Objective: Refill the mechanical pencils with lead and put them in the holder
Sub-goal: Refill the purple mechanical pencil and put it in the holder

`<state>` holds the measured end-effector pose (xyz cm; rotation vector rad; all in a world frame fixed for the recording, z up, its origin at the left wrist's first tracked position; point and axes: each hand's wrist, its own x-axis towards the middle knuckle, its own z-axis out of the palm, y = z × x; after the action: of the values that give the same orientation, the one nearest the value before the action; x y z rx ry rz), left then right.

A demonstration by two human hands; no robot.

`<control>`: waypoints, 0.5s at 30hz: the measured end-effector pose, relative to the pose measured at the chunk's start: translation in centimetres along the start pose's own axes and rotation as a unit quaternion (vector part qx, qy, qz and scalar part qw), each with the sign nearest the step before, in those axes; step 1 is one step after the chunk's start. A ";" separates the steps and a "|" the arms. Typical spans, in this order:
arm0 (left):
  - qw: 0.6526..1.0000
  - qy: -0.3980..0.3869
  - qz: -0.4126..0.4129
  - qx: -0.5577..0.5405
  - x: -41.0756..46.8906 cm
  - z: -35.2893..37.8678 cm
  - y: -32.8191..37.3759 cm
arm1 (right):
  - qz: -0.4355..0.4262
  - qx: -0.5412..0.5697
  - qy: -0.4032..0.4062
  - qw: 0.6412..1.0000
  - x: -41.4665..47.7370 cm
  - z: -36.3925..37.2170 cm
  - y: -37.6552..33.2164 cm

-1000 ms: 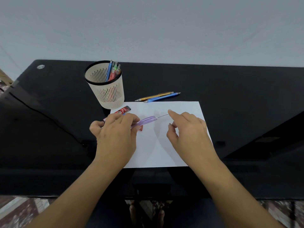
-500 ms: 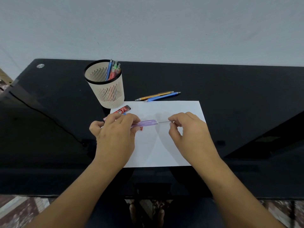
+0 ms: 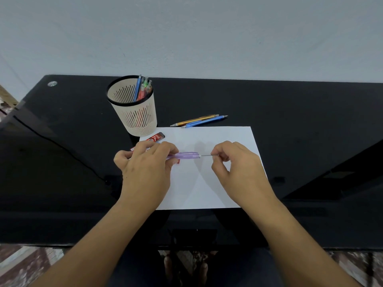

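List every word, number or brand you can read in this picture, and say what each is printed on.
"7": large white numeral on the red and black lead case beside the holder.
Smaller white print on that case: too blurred to read.
Purple pencil in the left hand, and the two pencils lying on the desk: no readable print.

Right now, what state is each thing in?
Purple mechanical pencil: held level over the paper by the left hand.
Lead: pinched by the right hand, tip at the pencil's end.
Holder: upright, pens inside.
Orange pencil: lying on the table.
Blue pencil: lying beside it.
Lead case: lying flat, partly behind the left hand.
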<state>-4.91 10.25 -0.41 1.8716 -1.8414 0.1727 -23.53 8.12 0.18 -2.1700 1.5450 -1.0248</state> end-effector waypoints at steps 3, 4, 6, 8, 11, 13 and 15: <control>1.000 -0.011 -0.003 -0.007 0.0 0.0 0.1 | 0.003 0.012 0.000 1.000 -0.1 -0.1 0.0; 1.000 -0.017 -0.003 -0.008 0.0 0.0 0.2 | 0.005 0.015 -0.003 1.000 -0.1 0.0 -0.1; 1.000 -0.026 -0.002 -0.009 0.0 0.0 0.3 | 0.005 0.015 -0.004 1.000 -0.2 0.1 -0.2; 0.999 -0.032 -0.001 -0.011 0.0 -0.1 0.4 | 0.000 0.007 -0.001 1.000 -0.2 0.2 -0.3; 0.999 -0.030 0.002 -0.013 -0.1 -0.1 0.4 | -0.002 -0.006 -0.002 1.000 -0.2 0.4 -0.4; 1.000 -0.021 0.005 -0.011 -0.2 -0.1 0.3 | 0.012 -0.014 -0.017 1.000 -0.2 0.5 -0.4; 1.000 -0.014 0.002 -0.007 -0.2 0.0 0.3 | 0.026 -0.034 -0.030 0.999 0.0 0.5 -0.2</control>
<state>-5.16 10.46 -0.40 1.8680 -1.8604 0.1356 -23.03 8.15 -0.05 -2.1718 1.6223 -0.8946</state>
